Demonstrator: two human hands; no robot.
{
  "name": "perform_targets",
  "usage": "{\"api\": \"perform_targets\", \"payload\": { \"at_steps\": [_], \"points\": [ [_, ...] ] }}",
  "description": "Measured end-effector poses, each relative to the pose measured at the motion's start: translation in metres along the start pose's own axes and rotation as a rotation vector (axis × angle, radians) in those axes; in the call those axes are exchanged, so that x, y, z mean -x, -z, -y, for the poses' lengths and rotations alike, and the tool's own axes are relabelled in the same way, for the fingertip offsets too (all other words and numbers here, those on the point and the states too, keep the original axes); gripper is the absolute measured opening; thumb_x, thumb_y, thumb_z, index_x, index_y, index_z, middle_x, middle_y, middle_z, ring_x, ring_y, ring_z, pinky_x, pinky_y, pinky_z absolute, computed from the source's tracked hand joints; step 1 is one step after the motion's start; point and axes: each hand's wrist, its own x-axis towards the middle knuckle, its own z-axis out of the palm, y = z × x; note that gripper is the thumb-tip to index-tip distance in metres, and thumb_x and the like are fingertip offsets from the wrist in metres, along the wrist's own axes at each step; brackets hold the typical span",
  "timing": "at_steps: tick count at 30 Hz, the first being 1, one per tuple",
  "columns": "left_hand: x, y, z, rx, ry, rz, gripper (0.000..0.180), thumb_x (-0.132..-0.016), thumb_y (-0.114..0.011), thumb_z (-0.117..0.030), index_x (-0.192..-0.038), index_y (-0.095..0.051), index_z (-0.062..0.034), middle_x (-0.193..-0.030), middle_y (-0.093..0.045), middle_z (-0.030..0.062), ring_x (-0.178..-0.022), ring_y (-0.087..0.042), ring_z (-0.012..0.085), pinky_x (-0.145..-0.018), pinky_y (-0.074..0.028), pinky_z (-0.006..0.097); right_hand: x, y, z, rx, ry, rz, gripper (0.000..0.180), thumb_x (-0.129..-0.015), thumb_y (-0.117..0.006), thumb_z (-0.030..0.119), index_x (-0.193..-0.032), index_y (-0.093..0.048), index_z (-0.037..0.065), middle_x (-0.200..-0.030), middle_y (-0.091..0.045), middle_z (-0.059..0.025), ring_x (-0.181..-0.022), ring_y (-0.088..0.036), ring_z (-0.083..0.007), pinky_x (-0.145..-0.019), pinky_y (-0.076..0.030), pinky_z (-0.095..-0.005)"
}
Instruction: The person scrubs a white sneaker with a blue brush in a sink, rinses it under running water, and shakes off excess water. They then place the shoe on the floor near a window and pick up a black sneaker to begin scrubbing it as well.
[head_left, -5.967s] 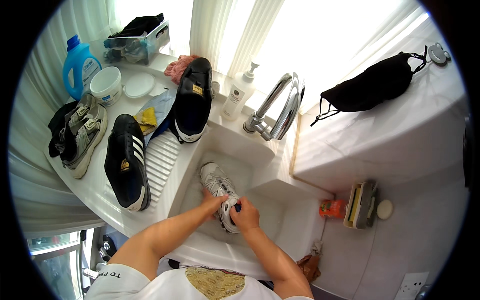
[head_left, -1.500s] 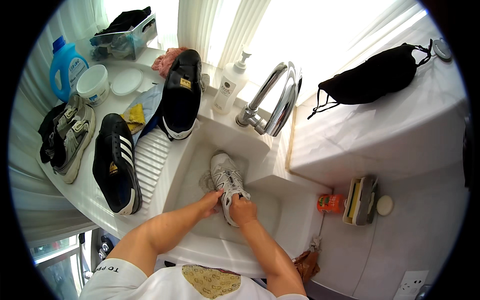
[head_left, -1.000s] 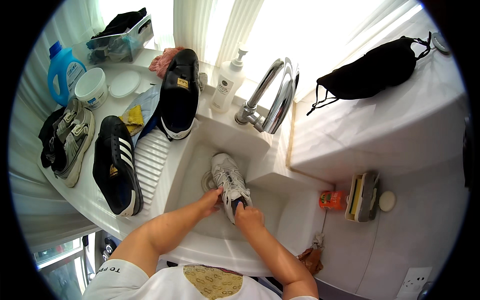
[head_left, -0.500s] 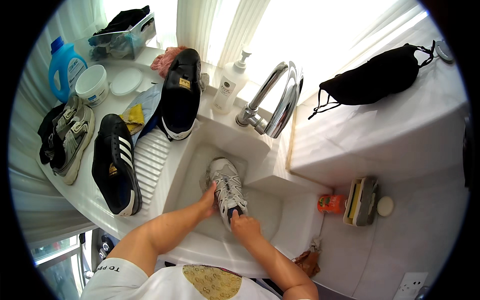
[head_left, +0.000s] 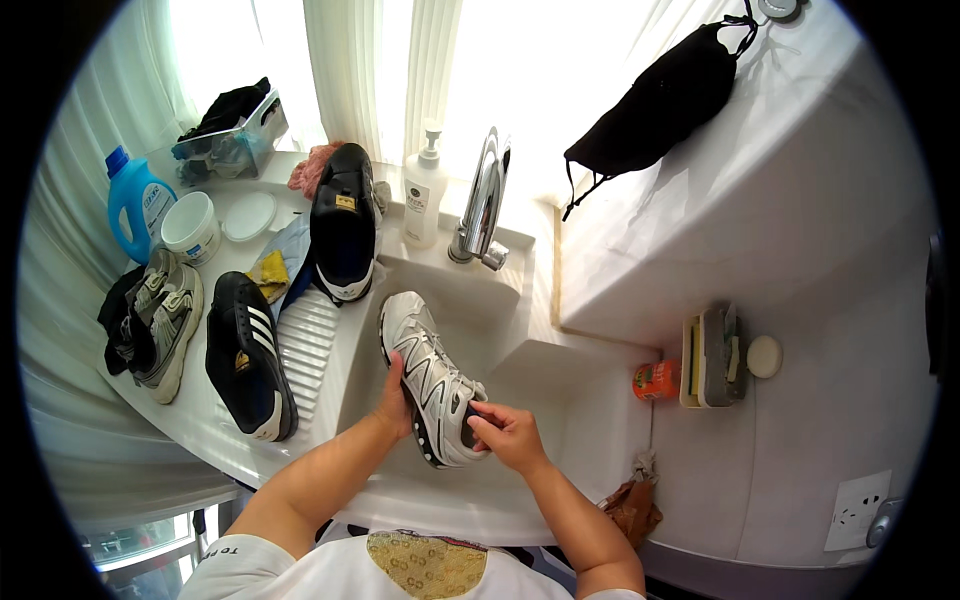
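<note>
A white and grey running shoe (head_left: 425, 365) is held up over the white sink (head_left: 500, 280), toe pointing away and its dark sole edge turned to the left. My left hand (head_left: 395, 402) grips it along the side near the midsole; the fingertips are hidden under the shoe. At the heel, my right hand (head_left: 503, 432) pinches the collar by the dark tongue or lining, with thumb and fingers closed. A chrome faucet (head_left: 482, 205) rises behind the sink, beside a white pump bottle (head_left: 423, 190).
On the ribbed drainboard (head_left: 305, 345) lie two black shoes with white trim (head_left: 250, 350). Grey sneakers (head_left: 170, 325), a white tub (head_left: 190, 228) and a blue detergent jug (head_left: 140, 205) stand left. To the right are an orange can (head_left: 655, 380), a sponge holder (head_left: 712, 355) and a hanging black mask (head_left: 655, 105).
The shoe has been raised from the water in the sink toward me and tilted onto its side. Both hands have stayed on it. The whole view has shifted.
</note>
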Motion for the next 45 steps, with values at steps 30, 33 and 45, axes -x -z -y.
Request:
{"api": "perform_targets", "payload": {
  "at_steps": [30,33,45],
  "points": [
    [-0.005,-0.019,0.004,0.179,0.290,0.000,0.078,-0.080,-0.041,-0.072,-0.120,-0.053,-0.0063,-0.113,-0.060,0.0153,-0.102,-0.059,0.0323,-0.091,-0.046,0.049,0.003,-0.017,0.107,1.303,0.056,0.164,0.026,-0.079,-0.055,0.026,-0.091,-0.062,0.004,-0.073,-0.065,-0.0172,-0.071,-0.064,-0.0353,-0.068,-0.051,-0.0449],
    [-0.011,-0.028,0.014,0.066,0.208,-0.047,0.073,-0.082,-0.043,-0.068,-0.120,-0.053,-0.0066,-0.113,-0.061,0.0143,-0.100,-0.060,0.0295,-0.091,-0.047,0.046,-0.026,-0.027,0.084,1.310,0.004,-0.014,0.026,-0.077,-0.056,0.026,-0.087,-0.060,0.002,-0.070,-0.064,-0.0188,-0.069,-0.064,-0.0362,-0.067,-0.051,-0.0454],
    [-0.006,-0.021,-0.010,0.075,0.274,-0.023,0.057,-0.084,-0.049,-0.053,-0.114,-0.057,-0.0050,-0.104,-0.064,0.0131,-0.092,-0.063,0.0276,-0.088,-0.049,0.042,0.010,-0.024,0.081,1.312,0.230,0.042,0.016,-0.079,-0.054,0.020,-0.078,-0.058,0.005,-0.064,-0.062,-0.0188,-0.059,-0.062,-0.0375,-0.055,-0.050,-0.0467]
  ]
}}
